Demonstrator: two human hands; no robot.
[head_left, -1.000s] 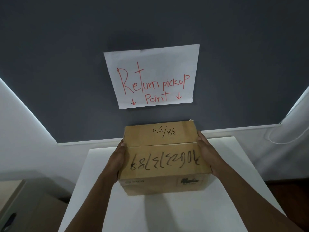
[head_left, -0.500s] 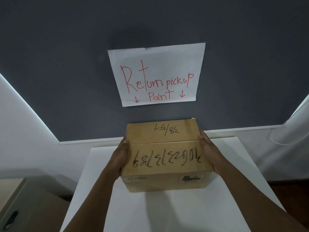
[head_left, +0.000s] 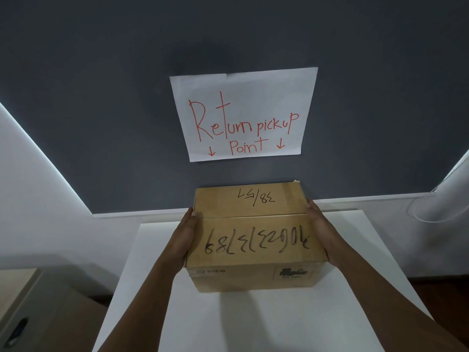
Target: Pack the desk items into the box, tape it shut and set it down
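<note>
A closed brown cardboard box (head_left: 253, 224) with black handwritten numbers on its top flaps sits over the far half of a white table (head_left: 253, 326). My left hand (head_left: 184, 240) lies flat against the box's left side, fingers straight. My right hand (head_left: 322, 235) presses flat against its right side in the same way. The box's bottom edge is at the tabletop with a shadow under it; I cannot tell whether it rests there or hangs just above. What is inside the box is hidden.
A white paper sign (head_left: 243, 115) reading "Return pickup Point" with down arrows hangs on the dark grey wall behind the box. A wooden cabinet (head_left: 38, 313) stands low at the left. A white tube (head_left: 441, 196) runs along the right.
The view drifted slightly to the right a second ago. The box and both hands have stayed almost where they were.
</note>
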